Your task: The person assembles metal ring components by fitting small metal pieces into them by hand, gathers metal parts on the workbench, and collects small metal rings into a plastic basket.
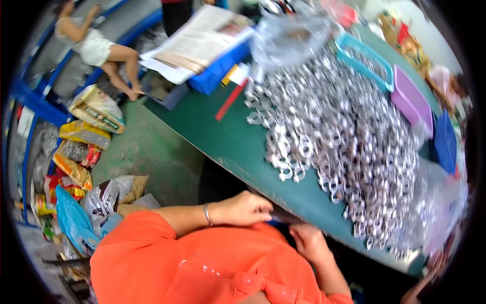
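Observation:
My left hand [245,209], with a bracelet at the wrist, is at the near edge of the green table [202,144], in front of my orange shirt. Its fingers are curled in, and anything inside them is hidden. To its right, my right hand [310,240] is closed like a fist just below the table edge. I cannot make out what it grips, if anything. Across the table from both hands spreads a large heap of small silver metal pieces [344,137] with ring-shaped openings. Neither hand touches the heap.
On the table are a red strip [232,100], a blue bin [205,81] under papers [197,38], a turquoise basket [364,60], a purple tray [412,101] and clear plastic bags [430,207]. Filled sacks [96,109] line the floor at left. Other people are nearby.

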A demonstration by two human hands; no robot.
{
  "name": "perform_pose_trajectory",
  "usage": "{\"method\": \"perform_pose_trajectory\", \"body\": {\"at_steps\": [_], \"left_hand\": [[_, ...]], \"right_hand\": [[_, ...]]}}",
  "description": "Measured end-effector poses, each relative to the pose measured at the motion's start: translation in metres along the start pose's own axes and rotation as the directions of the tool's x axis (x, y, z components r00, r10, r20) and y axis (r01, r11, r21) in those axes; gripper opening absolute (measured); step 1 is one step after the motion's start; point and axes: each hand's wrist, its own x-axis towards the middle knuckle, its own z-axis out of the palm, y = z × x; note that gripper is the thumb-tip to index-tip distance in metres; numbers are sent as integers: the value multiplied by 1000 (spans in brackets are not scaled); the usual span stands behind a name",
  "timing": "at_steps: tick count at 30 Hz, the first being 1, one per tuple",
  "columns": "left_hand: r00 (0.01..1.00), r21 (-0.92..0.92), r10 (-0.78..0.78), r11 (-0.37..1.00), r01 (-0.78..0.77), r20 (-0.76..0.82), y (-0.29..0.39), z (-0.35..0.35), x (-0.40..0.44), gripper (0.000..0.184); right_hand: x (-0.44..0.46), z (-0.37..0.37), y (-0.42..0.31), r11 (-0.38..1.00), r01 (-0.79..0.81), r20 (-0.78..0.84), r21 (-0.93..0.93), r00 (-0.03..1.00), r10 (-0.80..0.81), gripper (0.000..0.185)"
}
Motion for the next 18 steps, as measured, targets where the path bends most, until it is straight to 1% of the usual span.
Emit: {"method": "perform_pose_trajectory", "body": {"at_steps": [1,2,3,4,5,6,9,12,15,17,18], "left_hand": [[999,-13,41,999,-41,-23,11,-11,-6,13],[950,138,224,971,-197,-216,10,-16,-8,11],[837,318,414,897,-308,-358,7,-20,-4,9],[791,325,392,910,-257,-470,10,-26,3,7],[686,420,477,868,-267,-549,2,-31,16,7],[639,469,493,854,-225,-590,1,-37,26,9],[579,544,490,834,-93,-652,-13,-37,45,7],[590,507,457,857,-92,-666,-15,-33,42,6],[585,514,465,853,-95,-664,-15,-34,43,6],[611,507,441,859,-73,-658,-17,-34,44,6],[597,517,458,852,-83,-659,-17,-35,45,6]], "right_hand": [[-7,7,14,994,-96,72,-48,992,100,17],[-5,17,26,973,-16,65,-230,997,32,21],[-4,27,39,912,56,57,-407,998,-36,25],[0,35,43,853,126,71,-506,992,-104,25],[10,41,41,829,181,87,-530,983,-159,25],[18,45,35,830,213,104,-515,977,-185,25],[25,44,15,854,246,130,-459,969,-210,25],[19,33,4,872,250,142,-422,968,-209,25],[11,28,2,884,243,146,-398,969,-201,26],[6,25,2,887,240,148,-395,969,-197,26],[5,22,1,891,235,143,-390,971,-193,26]]}}
